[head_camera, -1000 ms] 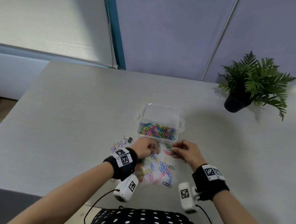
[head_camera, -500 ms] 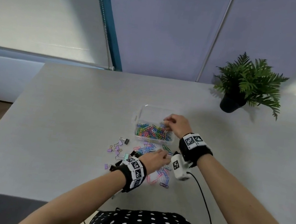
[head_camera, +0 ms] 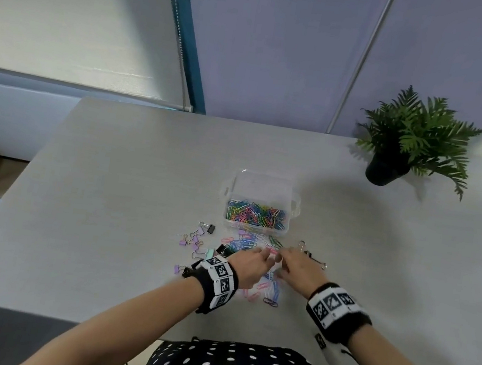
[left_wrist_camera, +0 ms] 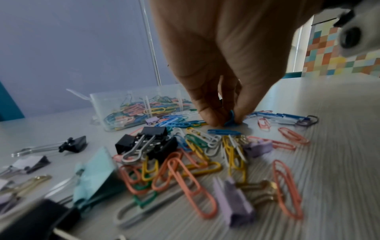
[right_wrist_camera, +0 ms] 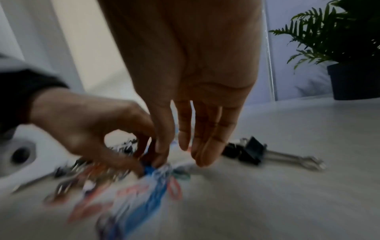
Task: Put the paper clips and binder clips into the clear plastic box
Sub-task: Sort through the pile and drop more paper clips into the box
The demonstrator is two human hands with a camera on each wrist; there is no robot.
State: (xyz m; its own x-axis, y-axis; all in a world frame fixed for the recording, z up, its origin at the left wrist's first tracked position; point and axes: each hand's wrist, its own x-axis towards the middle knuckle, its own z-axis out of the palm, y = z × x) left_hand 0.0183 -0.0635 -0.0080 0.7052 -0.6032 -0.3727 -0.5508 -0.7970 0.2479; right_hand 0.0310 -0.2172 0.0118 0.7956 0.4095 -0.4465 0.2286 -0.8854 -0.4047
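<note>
The clear plastic box point(head_camera: 261, 185) stands open mid-table with several coloured paper clips point(head_camera: 255, 214) inside. In front of it lies a loose pile of paper clips point(head_camera: 269, 289) and binder clips point(head_camera: 193, 242). My left hand point(head_camera: 266, 256) reaches into the pile and pinches a blue paper clip point(left_wrist_camera: 231, 119) between thumb and fingers point(left_wrist_camera: 209, 113). My right hand point(head_camera: 283, 259) hangs beside it, its straight fingers point(right_wrist_camera: 205, 146) pointing down at the pile and holding nothing. The wrist views are blurred.
A potted fern point(head_camera: 411, 145) stands at the back right of the grey table point(head_camera: 106, 193). Black binder clips point(head_camera: 314, 257) lie just right of my right hand. Another black binder clip point(head_camera: 210, 228) lies left of the box. The table's near edge runs close to my body.
My right hand has come back from over the box to the loose pile. My left hand stayed at the pile and now pinches a blue clip.
</note>
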